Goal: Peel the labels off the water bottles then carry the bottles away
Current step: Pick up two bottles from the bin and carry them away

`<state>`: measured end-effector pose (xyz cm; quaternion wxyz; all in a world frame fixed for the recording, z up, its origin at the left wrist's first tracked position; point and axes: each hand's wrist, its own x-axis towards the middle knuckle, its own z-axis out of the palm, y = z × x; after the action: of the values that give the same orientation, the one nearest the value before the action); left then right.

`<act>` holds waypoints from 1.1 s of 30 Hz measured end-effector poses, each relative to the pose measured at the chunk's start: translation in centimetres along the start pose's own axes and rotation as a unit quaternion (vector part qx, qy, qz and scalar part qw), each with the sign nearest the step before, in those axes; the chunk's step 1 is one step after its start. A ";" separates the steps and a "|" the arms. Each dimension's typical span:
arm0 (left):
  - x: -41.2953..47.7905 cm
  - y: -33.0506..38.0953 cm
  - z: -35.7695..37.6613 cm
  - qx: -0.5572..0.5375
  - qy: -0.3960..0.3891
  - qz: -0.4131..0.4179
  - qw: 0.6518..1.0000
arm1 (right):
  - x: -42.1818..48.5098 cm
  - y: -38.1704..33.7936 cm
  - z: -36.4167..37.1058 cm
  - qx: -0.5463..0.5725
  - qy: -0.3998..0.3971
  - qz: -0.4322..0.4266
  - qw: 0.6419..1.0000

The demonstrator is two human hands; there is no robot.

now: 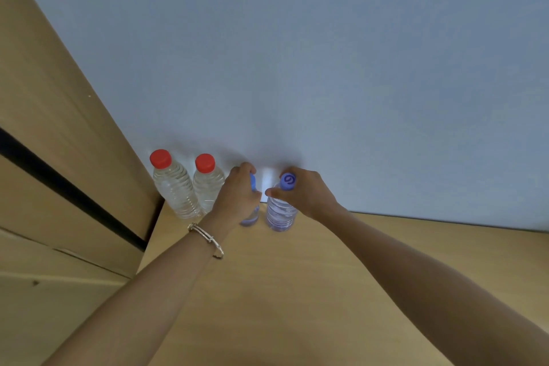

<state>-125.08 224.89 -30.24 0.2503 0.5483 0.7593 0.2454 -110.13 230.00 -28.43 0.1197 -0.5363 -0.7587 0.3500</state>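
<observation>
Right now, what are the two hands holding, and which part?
The left hand holds the left clear plastic blue-capped bottle round its neck; the right hand holds the right clear plastic blue-capped bottle round its neck, just below the cap.

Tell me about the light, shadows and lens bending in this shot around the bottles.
Head view: soft, even light, with faint shadows on the wall above the left hand and right hand; a small bright patch between the left-held bottle and the right-held bottle; the wide lens slants the wooden cabinet steeply; whole frame slightly soft.
</observation>
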 end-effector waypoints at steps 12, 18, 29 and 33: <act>0.5 0.6 -0.9 0.179 -0.079 0.078 0.978 | -0.6 -0.1 -0.3 -0.009 -0.018 0.005 1.000; 0.7 0.3 -0.4 0.188 -0.090 0.087 0.974 | -0.7 -0.4 -0.2 -0.011 -0.008 0.013 1.000; 0.3 -0.1 -0.2 0.209 -0.073 0.113 0.969 | -1.1 -0.6 0.3 -0.003 0.011 0.040 0.999; 0.0 0.3 -0.2 0.243 -0.065 0.105 0.962 | -1.3 -0.7 0.4 -0.007 0.014 0.053 0.998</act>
<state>-125.01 224.99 -29.85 0.1315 0.6841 0.7162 0.0426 -110.38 228.52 -28.01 0.1076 -0.5816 -0.7295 0.3434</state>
